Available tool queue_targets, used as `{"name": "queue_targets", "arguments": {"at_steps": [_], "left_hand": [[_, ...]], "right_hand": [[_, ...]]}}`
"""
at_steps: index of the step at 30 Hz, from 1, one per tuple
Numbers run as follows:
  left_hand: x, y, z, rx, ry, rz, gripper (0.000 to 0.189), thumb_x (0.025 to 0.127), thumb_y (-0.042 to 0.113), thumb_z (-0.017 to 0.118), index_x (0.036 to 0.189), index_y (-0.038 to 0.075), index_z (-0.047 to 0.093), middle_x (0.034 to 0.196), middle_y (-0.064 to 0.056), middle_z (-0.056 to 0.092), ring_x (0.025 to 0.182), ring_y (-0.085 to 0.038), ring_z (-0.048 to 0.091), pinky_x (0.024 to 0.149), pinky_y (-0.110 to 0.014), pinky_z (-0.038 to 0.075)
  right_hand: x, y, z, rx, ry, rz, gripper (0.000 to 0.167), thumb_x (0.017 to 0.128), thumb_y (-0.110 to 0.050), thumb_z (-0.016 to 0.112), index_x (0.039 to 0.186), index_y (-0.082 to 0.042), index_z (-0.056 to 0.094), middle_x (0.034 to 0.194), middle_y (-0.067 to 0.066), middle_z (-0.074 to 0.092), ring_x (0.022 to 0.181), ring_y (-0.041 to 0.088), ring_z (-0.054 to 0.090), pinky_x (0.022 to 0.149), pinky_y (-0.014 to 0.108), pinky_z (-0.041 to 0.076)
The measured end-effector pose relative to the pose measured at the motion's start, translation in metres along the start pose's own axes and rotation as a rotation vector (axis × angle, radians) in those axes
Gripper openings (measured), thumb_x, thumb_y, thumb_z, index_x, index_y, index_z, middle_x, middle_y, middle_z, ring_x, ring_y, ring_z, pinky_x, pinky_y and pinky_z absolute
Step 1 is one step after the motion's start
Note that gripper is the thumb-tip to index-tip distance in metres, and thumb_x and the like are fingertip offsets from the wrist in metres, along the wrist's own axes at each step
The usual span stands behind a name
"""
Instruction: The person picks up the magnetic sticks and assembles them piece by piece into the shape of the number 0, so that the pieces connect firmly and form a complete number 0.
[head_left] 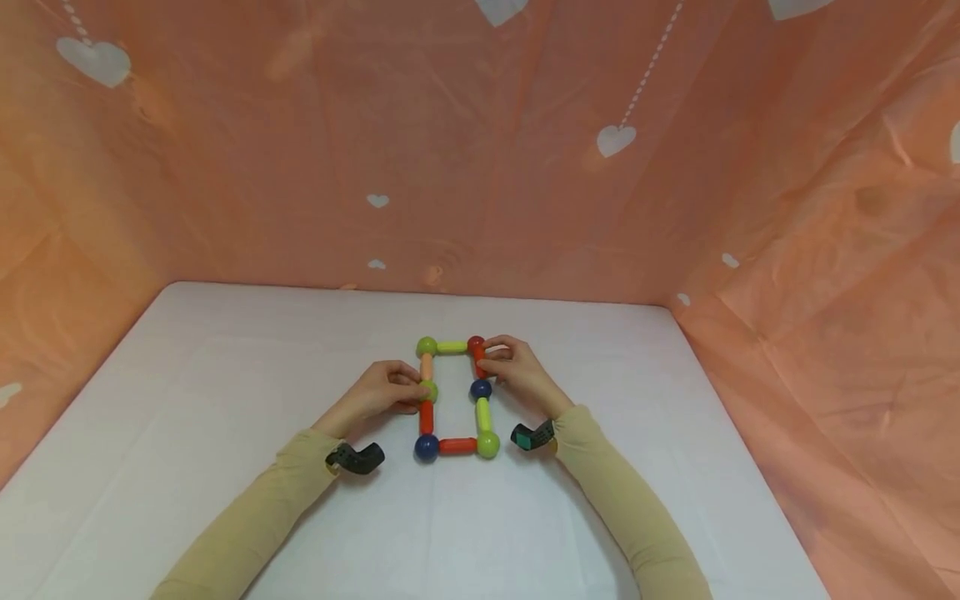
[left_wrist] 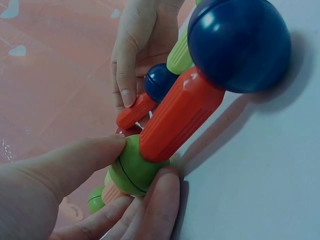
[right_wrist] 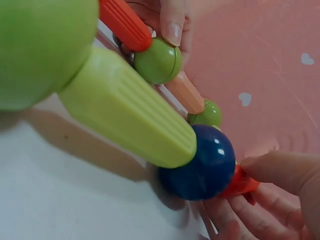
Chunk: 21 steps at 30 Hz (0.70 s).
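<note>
A closed rectangle of toy balls and rods lies on the white table. My left hand (head_left: 386,387) pinches the green ball (left_wrist: 131,167) midway along its left side, thumb on one side and fingers on the other. From that ball a red rod (left_wrist: 182,117) runs to a blue ball (head_left: 427,447), and an orange rod (head_left: 427,367) to the far green ball (head_left: 427,345). My right hand (head_left: 521,371) pinches the red rod (right_wrist: 241,182) on the right side, between the red ball (head_left: 476,342) and a blue ball (right_wrist: 205,162).
A yellow-green rod (head_left: 452,347) forms the far side and a red rod (head_left: 457,447) the near side. Another yellow-green rod (right_wrist: 130,107) leads to the near-right green ball (head_left: 488,443). The white table (head_left: 300,533) meets pink cloth (head_left: 487,167) with hearts.
</note>
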<state>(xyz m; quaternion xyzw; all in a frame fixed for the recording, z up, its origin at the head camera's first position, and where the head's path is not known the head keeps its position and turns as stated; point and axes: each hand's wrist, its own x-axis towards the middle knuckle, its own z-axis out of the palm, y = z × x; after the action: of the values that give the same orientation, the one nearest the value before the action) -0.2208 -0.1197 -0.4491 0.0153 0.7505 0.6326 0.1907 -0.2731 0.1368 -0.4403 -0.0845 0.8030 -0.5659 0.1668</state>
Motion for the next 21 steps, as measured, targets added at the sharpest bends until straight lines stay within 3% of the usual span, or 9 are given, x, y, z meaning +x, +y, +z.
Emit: {"name": "queue_targets", "arguments": {"at_steps": [8,14,21], "left_hand": [[-0.0008,-0.0009,0.0002,0.016,0.015,-0.014,0.04,0.085,0.011,0.073,0.114,-0.008,0.054,0.097,-0.017,0.063,0.078,-0.02,0.067,0.073,-0.034,0.057],[-0.0008,-0.0047,-0.0001,-0.03,0.018,-0.026,0.036,0.085,0.008,0.072,0.112,-0.008,0.054,0.095,-0.016,0.065,0.077,-0.019,0.067,0.073,-0.033,0.057],[-0.0004,-0.0035,0.0018,-0.04,0.04,-0.035,0.035,0.084,0.009,0.074,0.11,-0.006,0.055,0.096,-0.016,0.064,0.077,-0.019,0.066,0.071,-0.033,0.057]], "right_hand": [[0.001,0.0005,0.0042,0.002,0.018,0.028,0.034,0.088,-0.012,0.069,0.118,-0.003,0.056,0.098,0.01,0.068,0.079,0.017,0.064,0.062,0.025,0.049],[-0.0007,-0.0021,0.0067,-0.008,0.038,0.059,0.033,0.087,-0.012,0.071,0.115,0.001,0.058,0.097,0.012,0.069,0.079,0.017,0.065,0.065,0.024,0.051],[-0.0033,-0.006,0.0085,-0.047,0.108,0.098,0.032,0.084,-0.016,0.075,0.108,0.001,0.062,0.09,0.009,0.069,0.075,0.015,0.063,0.063,0.023,0.049]]}}
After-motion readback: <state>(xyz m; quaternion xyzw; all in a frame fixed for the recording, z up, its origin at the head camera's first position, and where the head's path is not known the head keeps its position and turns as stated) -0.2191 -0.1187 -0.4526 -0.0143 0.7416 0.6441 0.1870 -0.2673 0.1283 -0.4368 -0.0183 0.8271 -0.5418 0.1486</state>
